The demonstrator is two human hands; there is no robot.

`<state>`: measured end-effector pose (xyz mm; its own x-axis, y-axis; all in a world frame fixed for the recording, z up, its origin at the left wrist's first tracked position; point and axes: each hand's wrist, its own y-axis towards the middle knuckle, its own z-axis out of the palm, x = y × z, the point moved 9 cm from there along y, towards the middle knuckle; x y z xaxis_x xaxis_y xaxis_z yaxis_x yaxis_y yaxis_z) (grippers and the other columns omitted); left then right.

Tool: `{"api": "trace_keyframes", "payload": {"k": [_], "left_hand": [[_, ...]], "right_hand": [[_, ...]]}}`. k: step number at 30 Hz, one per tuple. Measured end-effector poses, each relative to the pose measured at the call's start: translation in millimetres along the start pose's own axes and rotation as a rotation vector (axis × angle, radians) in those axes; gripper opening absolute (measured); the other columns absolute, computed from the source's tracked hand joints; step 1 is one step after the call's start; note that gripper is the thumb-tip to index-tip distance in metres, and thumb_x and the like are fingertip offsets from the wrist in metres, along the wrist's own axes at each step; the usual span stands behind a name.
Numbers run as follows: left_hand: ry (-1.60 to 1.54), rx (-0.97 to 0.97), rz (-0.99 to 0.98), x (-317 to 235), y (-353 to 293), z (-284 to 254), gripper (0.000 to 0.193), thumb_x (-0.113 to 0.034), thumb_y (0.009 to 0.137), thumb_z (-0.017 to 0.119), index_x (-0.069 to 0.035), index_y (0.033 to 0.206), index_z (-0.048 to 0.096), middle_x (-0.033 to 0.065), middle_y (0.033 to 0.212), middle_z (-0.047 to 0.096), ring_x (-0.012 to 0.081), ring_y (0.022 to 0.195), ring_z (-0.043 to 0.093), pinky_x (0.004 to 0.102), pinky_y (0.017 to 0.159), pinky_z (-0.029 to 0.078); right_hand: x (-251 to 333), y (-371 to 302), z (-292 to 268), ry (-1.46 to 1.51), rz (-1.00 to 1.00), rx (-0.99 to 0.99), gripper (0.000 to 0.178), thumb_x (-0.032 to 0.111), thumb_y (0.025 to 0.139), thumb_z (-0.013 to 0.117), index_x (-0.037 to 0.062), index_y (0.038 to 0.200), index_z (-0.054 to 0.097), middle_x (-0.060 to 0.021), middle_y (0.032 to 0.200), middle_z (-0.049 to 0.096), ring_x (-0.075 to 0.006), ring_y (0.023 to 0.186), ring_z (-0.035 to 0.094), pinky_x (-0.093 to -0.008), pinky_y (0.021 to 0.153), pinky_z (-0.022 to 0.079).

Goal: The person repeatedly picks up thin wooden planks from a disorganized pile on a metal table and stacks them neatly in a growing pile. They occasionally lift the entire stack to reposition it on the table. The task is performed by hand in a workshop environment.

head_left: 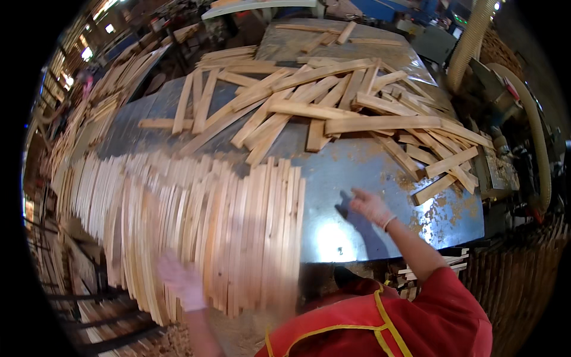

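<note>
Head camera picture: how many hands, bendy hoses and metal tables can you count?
Hands: 2, the left hand and the right hand
Bendy hoses: 2, the upper hose and the lower hose
Metal table: 1
Total: 5

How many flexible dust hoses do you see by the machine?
2, both at the right of the metal table: one ribbed hose rising toward the top right corner, and another hose arching down the right edge. More may be hidden behind the machine.
</note>
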<state>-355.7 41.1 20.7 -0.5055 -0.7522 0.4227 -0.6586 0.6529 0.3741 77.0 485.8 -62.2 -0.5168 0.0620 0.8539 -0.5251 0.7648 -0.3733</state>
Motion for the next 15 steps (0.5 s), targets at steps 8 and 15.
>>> {"api": "trace_keyframes", "payload": {"k": [8, 15], "left_hand": [[-0.692, 0.263, 0.534, -294.8, -64.0, -114.3, 0.088, -0.042, 0.078, 0.082, -0.008, 0.153, 0.050, 0.0158, 0.152, 0.051, 0.0381, 0.146, 0.045, 0.0593, 0.122, 0.033], [-0.738, 0.212, 0.495, -298.2, -59.5, -107.0, 0.072, -0.028, 0.072, 0.075, -0.012, 0.141, 0.059, 0.0109, 0.141, 0.055, 0.0372, 0.132, 0.050, 0.0570, 0.112, 0.039]], "right_hand": [[111.6, 139.6, -144.6, -1.374, -0.155, -0.251, 0.097, 0.029, 0.087, 0.080, 0.0135, 0.169, 0.030, -0.0138, 0.168, 0.043, -0.0342, 0.151, 0.045, -0.0473, 0.120, 0.041], [88.1, 211.8, -129.6, -1.240, -0.106, -0.064, 0.101, 0.022, 0.082, 0.080, 0.0177, 0.169, 0.029, -0.0227, 0.154, 0.057, -0.0359, 0.137, 0.061, -0.0454, 0.109, 0.052]]}}
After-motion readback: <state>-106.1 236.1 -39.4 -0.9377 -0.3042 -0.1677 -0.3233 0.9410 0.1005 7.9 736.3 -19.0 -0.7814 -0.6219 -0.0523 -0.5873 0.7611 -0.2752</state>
